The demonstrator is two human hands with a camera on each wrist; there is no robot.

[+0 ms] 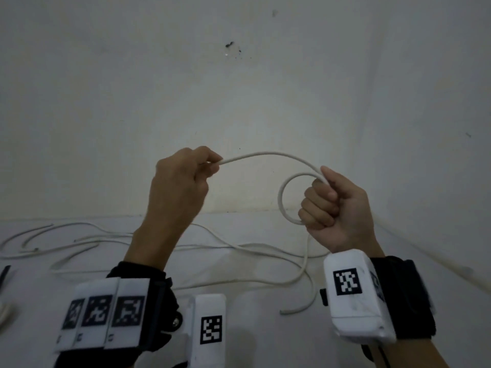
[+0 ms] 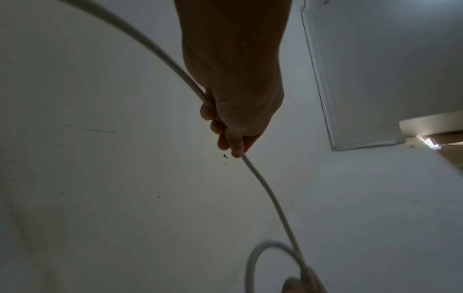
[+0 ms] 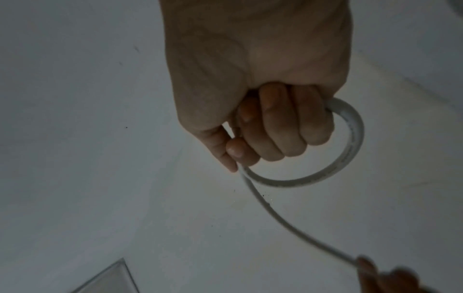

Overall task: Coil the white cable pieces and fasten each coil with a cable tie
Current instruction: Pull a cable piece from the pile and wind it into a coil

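Observation:
A white cable is held up in the air in front of the wall, between both hands. My left hand grips it in a fist, with the cable leaving at the thumb side. My right hand holds a small single loop of the same cable in its curled fingers, thumb pressed on the crossing. In the right wrist view the loop curves round the knuckles and the strand runs off to the left hand. No cable tie is visible.
Several loose white cable pieces lie tangled on the white table below the hands, one end near the front. A dark object sits at the left edge. The wall stands close behind.

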